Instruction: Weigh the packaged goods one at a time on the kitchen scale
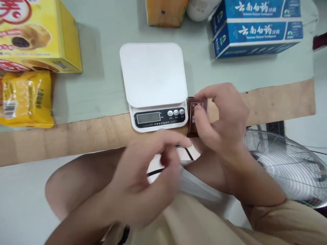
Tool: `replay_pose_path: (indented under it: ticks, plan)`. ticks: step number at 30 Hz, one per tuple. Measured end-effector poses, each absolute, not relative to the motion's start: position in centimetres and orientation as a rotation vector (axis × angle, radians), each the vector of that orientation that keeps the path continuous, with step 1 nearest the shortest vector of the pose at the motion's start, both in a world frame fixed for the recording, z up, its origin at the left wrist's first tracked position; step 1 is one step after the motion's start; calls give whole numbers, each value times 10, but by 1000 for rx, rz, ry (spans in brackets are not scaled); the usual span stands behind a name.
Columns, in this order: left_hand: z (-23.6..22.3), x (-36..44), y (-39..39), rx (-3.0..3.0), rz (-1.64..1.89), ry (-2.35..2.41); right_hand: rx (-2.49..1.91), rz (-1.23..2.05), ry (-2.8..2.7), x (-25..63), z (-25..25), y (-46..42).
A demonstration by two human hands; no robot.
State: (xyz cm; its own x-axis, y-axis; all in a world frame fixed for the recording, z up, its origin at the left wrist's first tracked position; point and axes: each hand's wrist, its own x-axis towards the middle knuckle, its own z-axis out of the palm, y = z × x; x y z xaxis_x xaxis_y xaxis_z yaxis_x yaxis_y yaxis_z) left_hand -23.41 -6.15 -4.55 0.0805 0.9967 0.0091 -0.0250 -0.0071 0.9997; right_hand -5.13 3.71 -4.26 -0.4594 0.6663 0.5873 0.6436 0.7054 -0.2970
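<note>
A white digital kitchen scale [154, 75] sits near the table's front edge, its display blank and its platform bare. Close against the scale's right side is a small dark brown packet [193, 127] with a printed code on it. My right hand [227, 115] grips this packet, thumb on its face and fingers curled at its upper edge. In front of the scale, my left hand [150, 173] hovers over my lap, slightly blurred. Its index finger stretches toward the packet without visible contact, the thumb is apart, and nothing shows between them.
Yellow snack boxes [68, 44] and a yellow wrapped snack [28, 98] lie at left. Behind the scale stand an orange box [166, 12] and a white container [201, 8]. Blue toothpaste boxes [258, 34] are stacked at right. A fan [286, 166] stands beyond the table edge.
</note>
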Motion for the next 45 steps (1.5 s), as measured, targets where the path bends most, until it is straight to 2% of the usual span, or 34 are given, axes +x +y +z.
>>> replay_pose_path:
  ticks: [4,10,14,19,23,29,32,37,45]
  plan:
    - [-43,-208,-51,1402,1010,1048,-1506,33,-2267,-31,-51,46]
    - [-48,-179,-51,1381,751,1094,-1611,141,-2288,-21,-63,45]
    - [-52,-177,-51,1399,807,1098,-1550,200,-2159,-22,-65,49]
    - [-50,-184,-51,1483,1079,983,-1519,486,-2065,-15,-67,65]
    - [-48,-210,-47,1548,1385,873,-1372,324,-1888,-9,-68,86]
    - [-56,-256,-29,1390,1633,1472,-1128,384,-1909,-66,-70,96]
    - [-60,-266,-25,1374,1688,1550,-1092,304,-2000,-97,-61,88]
    - [-61,-275,-31,1471,1648,1558,-1090,44,-2030,-98,-49,79]
    - [-70,-262,-24,1904,1359,1679,-1332,35,-2147,-97,-48,44]
